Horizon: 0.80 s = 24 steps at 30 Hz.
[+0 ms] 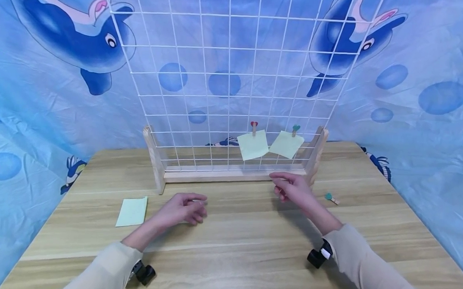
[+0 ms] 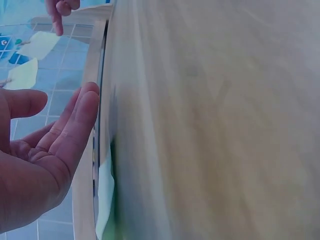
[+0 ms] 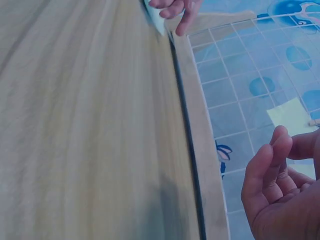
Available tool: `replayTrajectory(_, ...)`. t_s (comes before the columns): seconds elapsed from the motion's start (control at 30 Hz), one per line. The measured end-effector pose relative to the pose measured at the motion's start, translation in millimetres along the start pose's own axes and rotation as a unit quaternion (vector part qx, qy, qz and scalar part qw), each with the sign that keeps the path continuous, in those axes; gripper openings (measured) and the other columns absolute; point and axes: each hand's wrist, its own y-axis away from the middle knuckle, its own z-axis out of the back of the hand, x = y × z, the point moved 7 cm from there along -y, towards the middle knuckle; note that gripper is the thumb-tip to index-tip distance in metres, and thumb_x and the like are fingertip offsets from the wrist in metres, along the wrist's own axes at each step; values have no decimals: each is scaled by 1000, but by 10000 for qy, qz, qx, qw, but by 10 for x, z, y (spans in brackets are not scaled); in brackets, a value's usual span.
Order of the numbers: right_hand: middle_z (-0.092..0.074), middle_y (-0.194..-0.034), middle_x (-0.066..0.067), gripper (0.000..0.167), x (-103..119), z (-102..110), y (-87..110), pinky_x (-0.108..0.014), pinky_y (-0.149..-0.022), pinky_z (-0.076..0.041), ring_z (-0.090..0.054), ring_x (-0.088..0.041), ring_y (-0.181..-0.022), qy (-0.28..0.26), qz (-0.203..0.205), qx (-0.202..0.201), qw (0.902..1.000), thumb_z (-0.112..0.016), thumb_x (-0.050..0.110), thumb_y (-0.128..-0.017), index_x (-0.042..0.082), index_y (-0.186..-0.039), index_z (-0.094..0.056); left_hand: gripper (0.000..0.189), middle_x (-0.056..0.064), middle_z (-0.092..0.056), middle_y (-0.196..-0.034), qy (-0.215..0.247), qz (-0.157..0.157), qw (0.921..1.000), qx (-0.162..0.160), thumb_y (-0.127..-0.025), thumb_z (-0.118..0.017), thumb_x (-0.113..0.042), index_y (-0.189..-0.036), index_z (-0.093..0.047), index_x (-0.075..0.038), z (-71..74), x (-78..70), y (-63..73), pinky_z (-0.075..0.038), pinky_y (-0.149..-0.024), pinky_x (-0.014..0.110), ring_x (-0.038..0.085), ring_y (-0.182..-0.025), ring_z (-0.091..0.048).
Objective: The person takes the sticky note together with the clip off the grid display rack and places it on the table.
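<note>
My left hand (image 1: 183, 209) hovers over the table with fingers loosely bent and nothing in them; the left wrist view shows its thumb apart from the fingers. A pad of pale green sticky notes (image 1: 131, 212) lies to its left. My right hand (image 1: 291, 188) is in front of the rack's right end, its fingers relaxed and holding nothing. Two pale green notes hang on the white wire grid (image 1: 226, 97): the left note (image 1: 253, 145) under a clothespin with a red heart (image 1: 254, 126), the right note (image 1: 287, 144) under one with a green heart (image 1: 296, 129).
A wooden stand (image 1: 234, 175) holds the grid upright near the back of the table (image 1: 226, 256). To the right of my right hand lies a loose clothespin with a teal heart (image 1: 331, 198). Behind everything hangs a blue dolphin-print cloth (image 1: 426, 45).
</note>
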Motion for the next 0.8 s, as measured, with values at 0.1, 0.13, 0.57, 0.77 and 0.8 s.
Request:
replayTrajectory(0.1,-56,-71,-3,38,60,-22,-19,-23,-52,-47,-50,-11,-55,8,141,-12,9999,-50,15,-100,-3,-133,-52,46,28,-66,-107,-25,-56,10000,-35,-99,-52,-16,-135,-42,12,-21,-32,-39,-60,-73,40,33,-85,-69)
replayTrajectory(0.13,-57,-71,-3,37,81,-27,-24,-23,-52,-48,-50,-11,-55,-2,166,-30,9999,-51,15,-100,-2,-133,-52,46,28,-66,-108,-45,-81,9999,-47,-99,-52,-15,-135,-42,12,-26,-46,-51,-60,-73,41,34,-86,-69)
replayTrajectory(0.57,-57,-77,-7,39,367,-144,-114,-22,-56,-48,-50,-12,-60,-253,556,49,9981,-52,19,-100,11,-138,-50,39,22,-65,-115,-323,-258,9947,-941,-97,-55,-15,-131,-53,2,-49,-228,-246,-59,-76,41,30,-96,-66)
replayTrajectory(0.77,-60,-74,-7,44,515,-180,-191,-24,-56,-50,-51,-12,-56,-411,618,-122,9972,-53,18,-99,18,-142,-46,39,25,-60,-122,54,-347,9941,-1028,-98,-55,-16,-132,-52,2,-116,-321,-375,-56,-86,45,36,-107,-62)
replayTrajectory(0.8,-60,-73,-6,44,547,-185,-203,-24,-56,-50,-51,-12,-56,-431,661,-154,9968,-54,18,-99,18,-142,-46,39,24,-60,-123,100,-349,9938,-1046,-98,-56,-17,-132,-52,2,-130,-340,-399,-56,-87,46,37,-107,-62)
